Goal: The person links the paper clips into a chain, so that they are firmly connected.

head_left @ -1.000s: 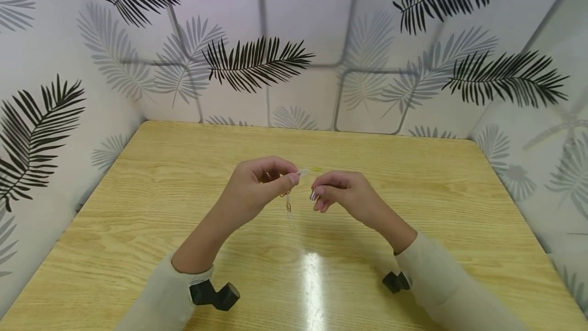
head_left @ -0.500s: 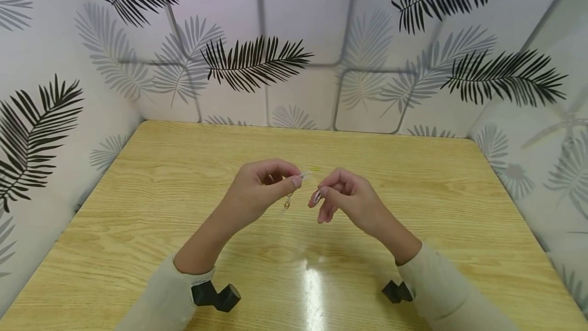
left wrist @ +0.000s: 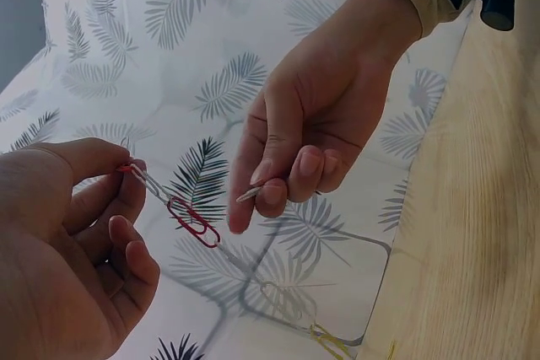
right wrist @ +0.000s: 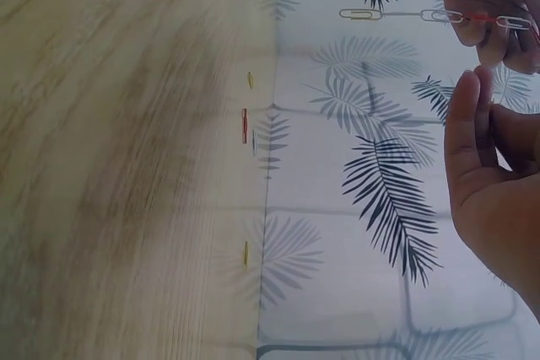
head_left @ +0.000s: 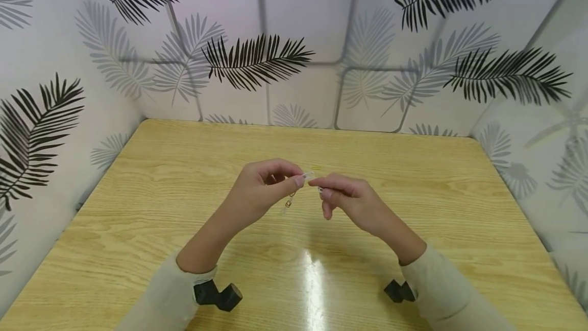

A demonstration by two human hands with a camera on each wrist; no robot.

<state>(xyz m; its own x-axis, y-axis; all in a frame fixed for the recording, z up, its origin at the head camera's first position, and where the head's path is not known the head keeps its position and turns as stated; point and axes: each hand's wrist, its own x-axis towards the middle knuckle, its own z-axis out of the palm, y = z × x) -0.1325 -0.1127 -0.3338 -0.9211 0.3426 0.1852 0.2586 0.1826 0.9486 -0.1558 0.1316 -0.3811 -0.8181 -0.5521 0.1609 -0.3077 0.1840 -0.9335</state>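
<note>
My left hand [head_left: 271, 183] pinches the upper end of a paper clip chain between thumb and index finger. The chain hangs down from it; in the left wrist view a red paper clip [left wrist: 194, 221] shows, then whitish clips and a yellow paper clip [left wrist: 329, 341] at the bottom. Close by on the right, my right hand [head_left: 351, 195] holds a single white paper clip [left wrist: 250, 195] by thumb and curled fingers, index finger extended toward the left fingertips. A white clip end [head_left: 309, 174] sticks out past the left thumb.
A wooden table [head_left: 184, 167] lies under both hands, backed by leaf-patterned covering [head_left: 303, 91]. Loose paper clips lie on it in the right wrist view: a red one [right wrist: 245, 126], a white one [right wrist: 254, 142] and a yellow one [right wrist: 245, 254].
My right index finger has straightened out toward the left hand, and the white paper clip has shifted in the right fingers. My left hand has moved slightly right, still pinching the chain.
</note>
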